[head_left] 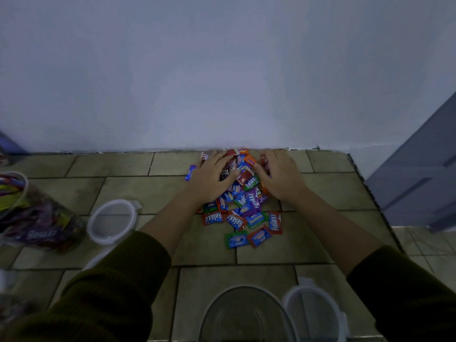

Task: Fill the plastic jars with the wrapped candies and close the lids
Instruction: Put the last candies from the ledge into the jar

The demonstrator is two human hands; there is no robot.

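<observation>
A pile of wrapped candies (243,208) in red, blue, green, purple and orange lies on the tiled counter against the wall. My left hand (212,175) rests palm-down on the pile's left side, fingers spread over the wrappers. My right hand (280,177) cups the right side, fingers curled into the candies. An empty clear plastic jar (243,314) stands open at the near edge, with a white-rimmed lid (314,314) beside it on the right. Another lid (112,222) lies to the left.
A clear candy bag (37,218) full of wrapped sweets lies at the far left. The tiled counter (128,188) ends at the right edge near a grey door (419,178). A pale wall rises directly behind the pile.
</observation>
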